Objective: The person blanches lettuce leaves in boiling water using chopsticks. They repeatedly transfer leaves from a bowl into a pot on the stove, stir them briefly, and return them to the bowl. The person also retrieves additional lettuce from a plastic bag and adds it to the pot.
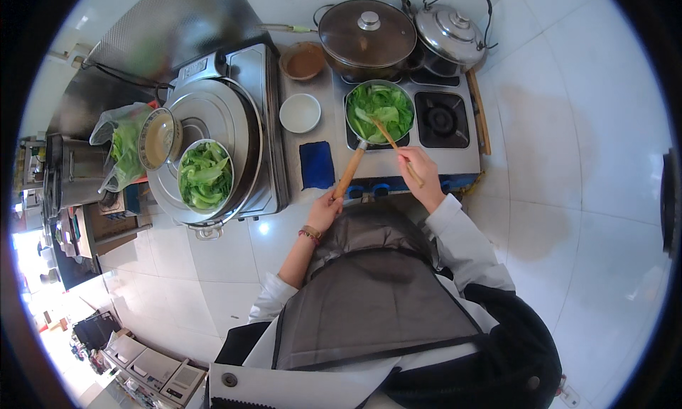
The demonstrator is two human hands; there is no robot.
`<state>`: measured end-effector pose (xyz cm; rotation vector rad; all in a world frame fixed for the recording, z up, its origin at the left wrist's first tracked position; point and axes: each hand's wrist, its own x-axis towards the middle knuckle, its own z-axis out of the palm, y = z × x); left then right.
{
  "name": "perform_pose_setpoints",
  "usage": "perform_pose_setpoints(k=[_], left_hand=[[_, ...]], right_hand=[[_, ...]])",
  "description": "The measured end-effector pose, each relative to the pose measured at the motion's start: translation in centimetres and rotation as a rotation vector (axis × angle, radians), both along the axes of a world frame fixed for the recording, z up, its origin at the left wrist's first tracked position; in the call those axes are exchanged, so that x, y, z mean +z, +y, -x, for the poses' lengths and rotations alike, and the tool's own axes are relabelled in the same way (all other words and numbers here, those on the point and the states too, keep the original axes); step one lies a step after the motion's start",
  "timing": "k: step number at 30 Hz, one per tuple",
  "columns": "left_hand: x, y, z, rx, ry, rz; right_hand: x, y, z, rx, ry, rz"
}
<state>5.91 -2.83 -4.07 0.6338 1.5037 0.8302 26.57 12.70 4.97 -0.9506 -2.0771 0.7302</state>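
Observation:
My left hand (324, 211) grips the end of the wooden handle (349, 172) of a small saucepan (348, 122). The pan stands on the front left burner of the gas stove (442, 160) and is full of green leafy vegetables (377, 106). In my right hand (420, 173) are wooden chopsticks (389, 134), slanting down to the left with their tips among the leaves. Left of the pan, a white bowl (300, 113) sits on the counter above a folded dark blue cloth (316, 165).
Behind the pan stand a large glass-lidded pot (341, 57) and a metal kettle (447, 31). A brown bowl (302, 62) is left of them. Further left, a large round metal lid (213, 103) carries a bowl of greens (204, 176) and a patterned bowl (160, 138), near bagged greens (127, 148).

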Motion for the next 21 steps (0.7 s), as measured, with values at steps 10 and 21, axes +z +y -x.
perform_pose_setpoints(k=[10,21], left_hand=[[0.6,0.4,-0.1,-0.033,0.068,-0.038],[-0.1,0.3,0.1,-0.026,0.093,-0.041]], right_hand=[[-0.1,-0.7,2.3,-0.186,0.208,0.119],[1.5,-0.5,3.4,-0.271,0.376,0.223]])
